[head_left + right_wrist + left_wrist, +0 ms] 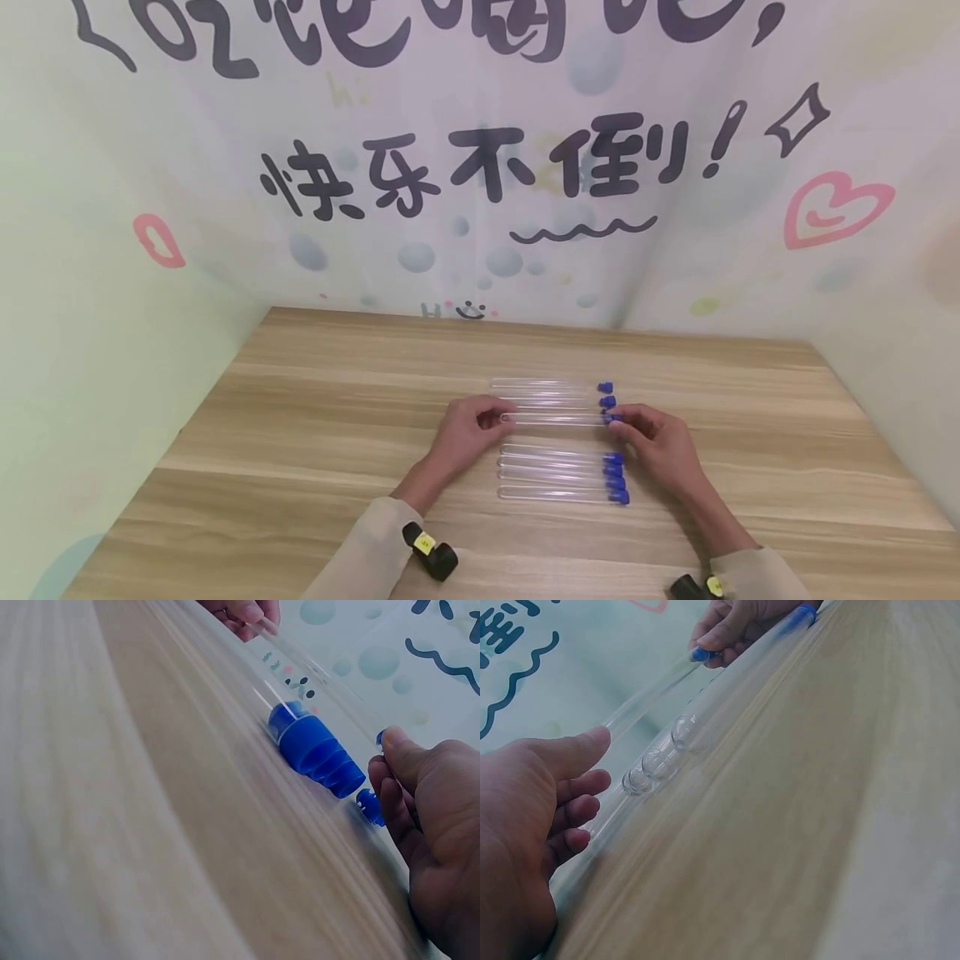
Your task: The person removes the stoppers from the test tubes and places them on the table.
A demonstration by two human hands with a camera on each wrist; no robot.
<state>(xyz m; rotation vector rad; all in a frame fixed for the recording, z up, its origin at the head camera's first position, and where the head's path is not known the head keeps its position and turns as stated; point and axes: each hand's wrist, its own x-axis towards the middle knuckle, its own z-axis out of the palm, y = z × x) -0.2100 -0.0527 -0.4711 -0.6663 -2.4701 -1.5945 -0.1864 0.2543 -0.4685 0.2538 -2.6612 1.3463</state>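
My left hand (pixel 467 429) pinches the rounded end of a clear test tube (pixel 555 419) just above the table. At the tube's other end, my right hand (pixel 663 446) pinches a blue cap (pixel 700 655), which sits at the tube mouth; its fingers partly cover it, so I cannot tell how far it is pushed in. Nearer me lie several test tubes with blue caps (pixel 617 482) on their right ends. Beyond the hands are several uncapped tubes (pixel 536 384), with loose blue caps (pixel 605 387) to their right. One loose cap (pixel 370 806) lies by the right fingers.
The wood-grain table (pixel 300 400) reaches back to a printed cloth wall (pixel 420 275) with dark lettering. Pale panels (pixel 90 333) stand on the left and right sides. A small black camera (pixel 435 558) is strapped at the left sleeve, another (pixel 688 587) at the right.
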